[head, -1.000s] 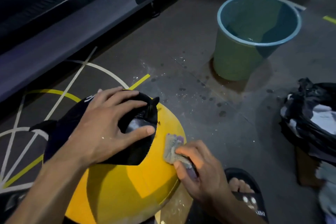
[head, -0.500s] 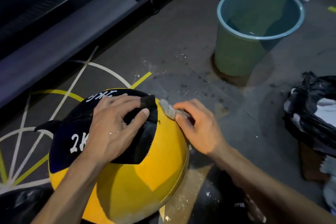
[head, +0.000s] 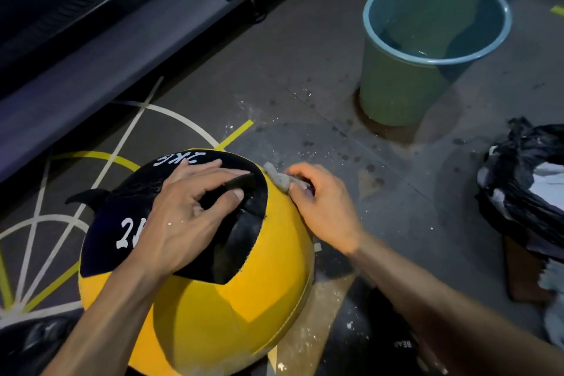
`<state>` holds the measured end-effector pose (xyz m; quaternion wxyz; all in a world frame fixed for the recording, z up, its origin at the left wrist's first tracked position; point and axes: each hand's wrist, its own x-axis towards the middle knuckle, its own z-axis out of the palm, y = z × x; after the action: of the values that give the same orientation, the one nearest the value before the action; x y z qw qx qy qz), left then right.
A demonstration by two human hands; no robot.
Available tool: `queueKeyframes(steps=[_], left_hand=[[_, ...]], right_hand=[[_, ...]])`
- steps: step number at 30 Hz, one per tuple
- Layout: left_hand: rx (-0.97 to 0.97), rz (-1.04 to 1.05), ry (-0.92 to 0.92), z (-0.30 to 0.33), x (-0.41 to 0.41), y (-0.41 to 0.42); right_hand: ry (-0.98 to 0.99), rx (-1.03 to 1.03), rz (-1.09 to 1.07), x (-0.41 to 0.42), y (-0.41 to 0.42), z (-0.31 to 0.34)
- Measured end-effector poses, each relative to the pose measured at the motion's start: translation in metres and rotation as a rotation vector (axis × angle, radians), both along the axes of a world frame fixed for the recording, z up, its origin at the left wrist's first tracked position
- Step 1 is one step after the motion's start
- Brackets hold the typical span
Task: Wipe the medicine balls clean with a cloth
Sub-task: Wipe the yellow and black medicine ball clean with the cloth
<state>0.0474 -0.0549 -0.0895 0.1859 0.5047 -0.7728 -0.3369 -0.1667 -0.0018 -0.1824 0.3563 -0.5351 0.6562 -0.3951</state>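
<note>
Left hand (head: 186,217) lies spread over the black panel of the medicine ball (head: 219,308), fingers splayed, thumb and forefinger bracketing a small black strap tab (head: 241,181) on the panel; palm presses down, nothing pinched that I can tell. Ball is yellow with a black top patch carrying white weight lettering, partly covered by the hand; it sits on the dark gym floor (head: 305,76) at lower centre-left, over painted white and yellow lines (head: 128,131). Black pointed flap (head: 88,197) sticks out from the ball's left side.

Right hand (head: 323,207) is at the ball's upper right edge, fingers curled, pinching a small grey cloth (head: 279,177) between thumb and fingertips; cloth is bunched and touching the yellow surface just beside the black patch.

Treadmill base (head: 152,18) with a "BODY STRONG" label runs along the upper left, well apart from the ball. Pale specks and dark drip spots dot the floor between ball and bucket. Green bucket (head: 396,85) with a blue rim stands upper right, water inside, wet ring at its foot. Black plastic bag (head: 525,192) with pale fabric in it sits at the far right edge.
</note>
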Motion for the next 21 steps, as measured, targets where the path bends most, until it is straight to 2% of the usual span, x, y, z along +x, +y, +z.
queueKeyframes(steps=[3, 6, 9, 11, 14, 17, 21], left_hand=[[-0.034, -0.025, -0.009, 0.003, 0.0, 0.006], [-0.071, -0.056, 0.017, 0.006, -0.004, 0.007], [-0.107, -0.058, 0.088, 0.016, -0.014, 0.005], [-0.114, 0.017, 0.211, 0.027, -0.013, 0.005], [-0.079, 0.155, 0.366, 0.04, -0.002, 0.007], [-0.053, 0.182, 0.334, 0.041, 0.003, 0.008], [-0.037, 0.217, 0.271, 0.039, 0.002, 0.012]], right_hand=[[-0.102, 0.089, -0.002, -0.001, -0.001, -0.01], [-0.332, 0.116, -0.045, -0.004, 0.019, -0.016], [-0.495, 0.126, -0.158, -0.012, 0.035, -0.019], [-0.552, 0.09, -0.209, -0.016, 0.043, -0.013], [-0.514, -0.036, -0.266, -0.028, 0.05, 0.005], [-0.376, -0.085, -0.261, -0.037, 0.051, 0.019], [-0.315, -0.089, -0.242, -0.031, 0.051, 0.025]])
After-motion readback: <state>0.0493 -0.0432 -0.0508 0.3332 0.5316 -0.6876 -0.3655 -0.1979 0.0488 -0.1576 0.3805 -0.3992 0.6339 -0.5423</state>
